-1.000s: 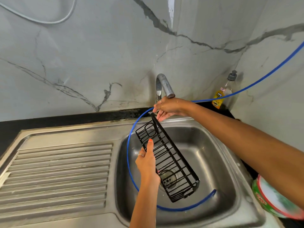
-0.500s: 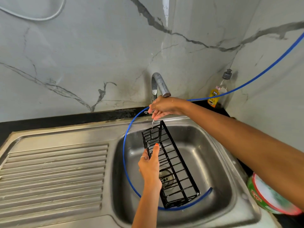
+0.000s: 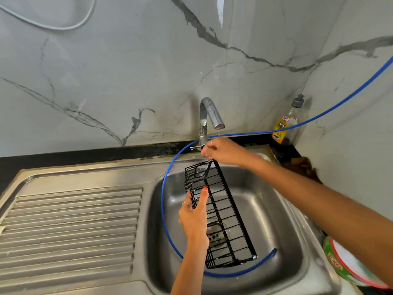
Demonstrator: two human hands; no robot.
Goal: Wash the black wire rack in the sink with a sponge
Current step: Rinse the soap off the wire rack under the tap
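1. Head view, nearest first: the left hand [image 3: 194,218] comes up from the bottom edge over the sink [image 3: 282,235] basin, fingers straight along the near-left side wall of the black wire rack [image 3: 219,211], thumb wrapped round the wires — that grip is clamped on the rack.
2. The rack hangs inside the basin, tilted, its long axis running from the near-right, low by the drain [image 3: 214,236], up to the far-left under the tap [image 3: 209,116]. Its near end sits just beside the blue hose [image 3: 164,188] looping round the basin.
3. It's a narrow open basket of thin black wires with a flat back bar; glossy, and I can't tell whether it's soiled.
4. Farther along the rack, the right hand [image 3: 223,151] reaches in at the tap's base, fingers curled by the lever; whether it pinches the lever or the rack's top end I cannot tell.
5. A thin stream of water seems to fall from the spout onto the rack's far end.
6. My call: wetting stage; no sponge in sight yet, and the left hand is the one steering.
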